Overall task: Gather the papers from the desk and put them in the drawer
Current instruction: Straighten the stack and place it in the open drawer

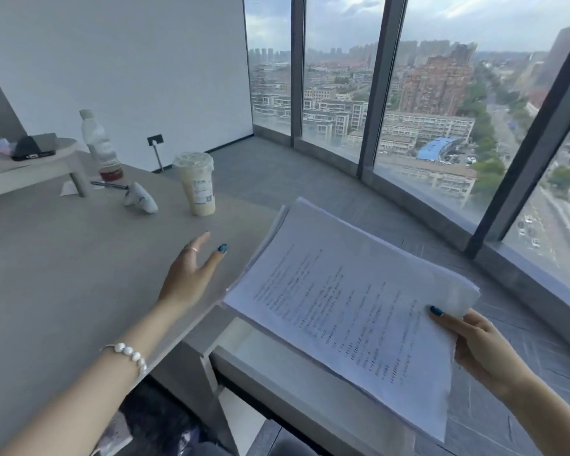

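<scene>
Right hand (477,350): closed on the near right corner of the papers (352,311), thumb on top of the printed top sheet, the other fingers hidden beneath it.
Left hand (191,274): open and empty, fingers spread, hovering over the desk's edge just left of the stack; whether it touches the surface cannot be told.
Papers: a loose stack of printed sheets held in the air, sloping up and away from the right hand; the far edges fan apart, so the sheets are not squared.
Drawer (244,343): pulled open under the desk edge, directly below the stack and between the two forearms; pale interior visible, contents mostly hidden by the papers.
Desk (63,274): grey top running away to the left of the left hand.
Beyond the left hand: an iced drink cup (196,185), a plastic bottle (99,146), a white controller (140,199) and a pen (109,185), all well apart from the stack.
Step in hand (judged): lowering the gathered stack into the drawer.
Doing it well: a one-corner pinch lets the sheets sag and splay, so the free left hand would best support the far left edge; tap the stack square, level it, then lead the low edge in flat.
Risk (judged): fanned sheets may catch on the drawer rim or slide out of the pinch.
Remaining: a small white sheet under the stand far beyond the left hand may count as paper; too unclear to say.
</scene>
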### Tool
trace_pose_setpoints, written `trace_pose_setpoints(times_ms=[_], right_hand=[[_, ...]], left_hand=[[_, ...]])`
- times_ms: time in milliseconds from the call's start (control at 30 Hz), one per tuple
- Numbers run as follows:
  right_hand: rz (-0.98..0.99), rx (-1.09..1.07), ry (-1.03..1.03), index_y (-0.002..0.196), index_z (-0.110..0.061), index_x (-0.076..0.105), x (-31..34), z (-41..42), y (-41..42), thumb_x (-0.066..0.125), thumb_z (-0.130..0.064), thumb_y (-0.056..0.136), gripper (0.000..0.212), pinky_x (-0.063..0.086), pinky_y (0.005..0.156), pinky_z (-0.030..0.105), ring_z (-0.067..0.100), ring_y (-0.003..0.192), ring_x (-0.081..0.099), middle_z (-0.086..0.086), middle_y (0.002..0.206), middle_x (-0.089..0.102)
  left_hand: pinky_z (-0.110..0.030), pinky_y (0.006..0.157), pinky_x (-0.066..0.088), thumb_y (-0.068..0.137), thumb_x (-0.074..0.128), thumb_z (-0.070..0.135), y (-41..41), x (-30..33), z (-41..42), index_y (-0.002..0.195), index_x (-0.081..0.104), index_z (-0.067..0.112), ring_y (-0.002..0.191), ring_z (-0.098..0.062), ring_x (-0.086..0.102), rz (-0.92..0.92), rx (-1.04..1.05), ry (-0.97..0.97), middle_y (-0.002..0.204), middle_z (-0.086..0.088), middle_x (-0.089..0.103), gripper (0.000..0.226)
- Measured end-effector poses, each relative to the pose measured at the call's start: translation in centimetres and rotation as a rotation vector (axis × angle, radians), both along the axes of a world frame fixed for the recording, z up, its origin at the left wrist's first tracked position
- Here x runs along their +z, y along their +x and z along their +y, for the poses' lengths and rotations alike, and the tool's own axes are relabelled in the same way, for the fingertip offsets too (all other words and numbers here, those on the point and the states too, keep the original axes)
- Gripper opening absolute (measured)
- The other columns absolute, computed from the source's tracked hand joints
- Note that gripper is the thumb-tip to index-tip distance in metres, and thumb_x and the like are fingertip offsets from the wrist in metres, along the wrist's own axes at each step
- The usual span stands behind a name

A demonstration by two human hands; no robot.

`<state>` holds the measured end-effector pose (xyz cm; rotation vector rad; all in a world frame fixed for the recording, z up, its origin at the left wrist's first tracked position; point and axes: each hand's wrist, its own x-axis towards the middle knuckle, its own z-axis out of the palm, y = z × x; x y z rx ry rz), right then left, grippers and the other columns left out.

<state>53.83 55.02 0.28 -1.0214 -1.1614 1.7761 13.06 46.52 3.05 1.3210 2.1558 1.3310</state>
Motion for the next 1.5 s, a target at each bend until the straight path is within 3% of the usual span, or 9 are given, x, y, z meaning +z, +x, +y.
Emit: trace_pose_setpoints(times_ms=[100, 300, 533, 800, 867, 933, 1167, 1300, 1500], right_hand=[[-0.054, 0.012, -0.049, 0.099, -0.002, 0.066, -0.9, 0.5, 1.7, 0.058, -0.013, 0.075, 0.027, 0.06, 0.062, 0.036, 0.027, 0.075, 0.072, 0.014, 0.092, 0.074], [-0.113, 0.022, -0.125, 0.092, 0.004, 0.07, -3.7, 1.5, 2.2, 0.069, -0.012, 0.063, 0.033, 0.06, 0.064, 0.036, 0.031, 0.078, 0.071, 0.024, 0.098, 0.072], [-0.153, 0.068, -0.193, 0.091, 0.004, 0.068, -5.4, 2.7, -0.5, 0.082, -0.016, 0.046, 0.052, 0.06, 0.062, 0.033, 0.026, 0.073, 0.072, 0.019, 0.087, 0.074], [-0.154, 0.062, -0.246, 0.087, 0.006, 0.064, -6.8, 4.6, -5.0, 0.078, 0.001, 0.058, 0.033, 0.058, 0.052, 0.028, 0.022, 0.062, 0.072, 0.015, 0.071, 0.075], [-0.164, 0.025, -0.25, 0.085, 0.005, 0.062, -7.2, 5.1, -6.4, 0.059, 0.01, 0.078, 0.009, 0.057, 0.048, 0.025, 0.019, 0.054, 0.07, 0.012, 0.062, 0.073], [-0.22, -0.008, -0.254, 0.084, 0.003, 0.059, -8.0, 5.7, -7.3, 0.048, 0.013, 0.084, 0.015, 0.055, 0.045, 0.023, 0.015, 0.047, 0.068, 0.01, 0.057, 0.071], [-0.424, 0.04, -0.265, 0.088, 0.001, 0.061, -11.6, 6.1, -7.9, 0.05, 0.015, 0.081, 0.018, 0.052, 0.04, 0.023, 0.015, 0.046, 0.067, 0.005, 0.054, 0.071], [-0.571, 0.029, -0.219, 0.104, 0.003, 0.059, -12.6, 5.7, -8.6, 0.054, 0.007, 0.082, 0.022, 0.051, 0.044, 0.025, 0.023, 0.065, 0.064, 0.01, 0.076, 0.067], [-0.792, 0.102, -0.114, 0.116, 0.001, 0.057, -13.0, 5.1, -9.5, 0.068, -0.007, 0.075, 0.042, 0.048, 0.069, 0.031, 0.026, 0.085, 0.06, 0.013, 0.099, 0.065]], left_hand=[[-0.033, 0.112, 0.024, 0.089, 0.051, 0.039, -1.6, -1.3, 2.2, 0.137, 0.042, 0.014, 0.139, -0.02, 0.033, 0.217, -0.045, -0.176, 0.149, -0.006, 0.039, 0.055], [-0.034, 0.118, 0.011, 0.078, 0.041, 0.06, -2.5, -3.7, 4.2, 0.139, 0.041, 0.016, 0.144, -0.015, 0.021, 0.356, -0.099, -0.335, 0.154, -0.002, 0.031, 0.075], [-0.034, 0.118, 0.007, 0.067, 0.033, 0.072, -2.6, -4.1, 4.3, 0.138, 0.042, 0.017, 0.144, -0.013, 0.018, 0.342, -0.098, -0.322, 0.154, 0.0, 0.03, 0.09], [-0.033, 0.117, 0.009, 0.062, 0.029, 0.078, -3.1, -4.5, 4.6, 0.135, 0.047, 0.018, 0.143, -0.011, 0.022, 0.31, -0.078, -0.29, 0.152, 0.001, 0.034, 0.096], [-0.033, 0.117, 0.01, 0.06, 0.026, 0.079, -3.2, -4.5, 4.6, 0.133, 0.049, 0.018, 0.142, -0.012, 0.024, 0.306, -0.077, -0.28, 0.152, 0.001, 0.036, 0.098], [-0.034, 0.118, 0.011, 0.059, 0.025, 0.08, -3.3, -4.6, 4.6, 0.133, 0.049, 0.019, 0.142, -0.011, 0.024, 0.304, -0.08, -0.275, 0.151, 0.001, 0.036, 0.099], [-0.033, 0.118, 0.014, 0.059, 0.027, 0.079, -3.3, -4.5, 4.6, 0.131, 0.051, 0.02, 0.141, -0.012, 0.027, 0.283, -0.076, -0.259, 0.15, 0.001, 0.039, 0.096], [-0.034, 0.117, 0.015, 0.069, 0.035, 0.073, -3.2, -4.4, 4.7, 0.13, 0.052, 0.019, 0.141, -0.013, 0.027, 0.291, -0.073, -0.266, 0.15, 0.001, 0.038, 0.083], [-0.036, 0.118, 0.016, 0.065, 0.033, 0.075, -3.3, -4.4, 4.7, 0.13, 0.053, 0.02, 0.141, -0.015, 0.028, 0.281, -0.075, -0.263, 0.15, 0.001, 0.039, 0.087]])
